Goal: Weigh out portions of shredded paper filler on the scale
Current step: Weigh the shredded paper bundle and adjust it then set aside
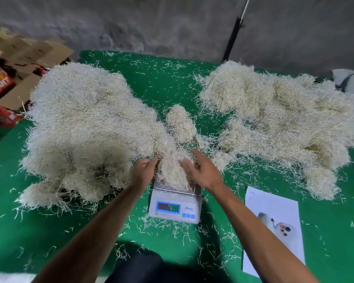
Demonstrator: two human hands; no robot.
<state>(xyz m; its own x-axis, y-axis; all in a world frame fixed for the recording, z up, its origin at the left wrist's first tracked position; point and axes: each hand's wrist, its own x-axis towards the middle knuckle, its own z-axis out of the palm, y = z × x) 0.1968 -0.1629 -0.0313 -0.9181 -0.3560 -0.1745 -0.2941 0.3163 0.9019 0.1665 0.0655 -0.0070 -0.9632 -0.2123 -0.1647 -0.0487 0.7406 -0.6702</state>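
A white digital scale (175,207) stands on the green mat in front of me, its display lit. A clump of pale shredded paper filler (173,170) lies on the scale's pan. My left hand (144,170) touches the clump's left side with loosely bent fingers. At the clump's right side my right hand (202,170) is open, its fingers spread against the paper. A big heap of filler (86,127) lies to the left and a second heap (278,119) to the right. A small separate wad (180,123) sits behind the scale.
A white printed sheet (274,227) lies on the green mat (164,82) right of the scale. Cardboard boxes and red packs (14,78) stand at the far left. A black pole (232,39) leans on the grey wall behind. Loose paper strands litter the mat.
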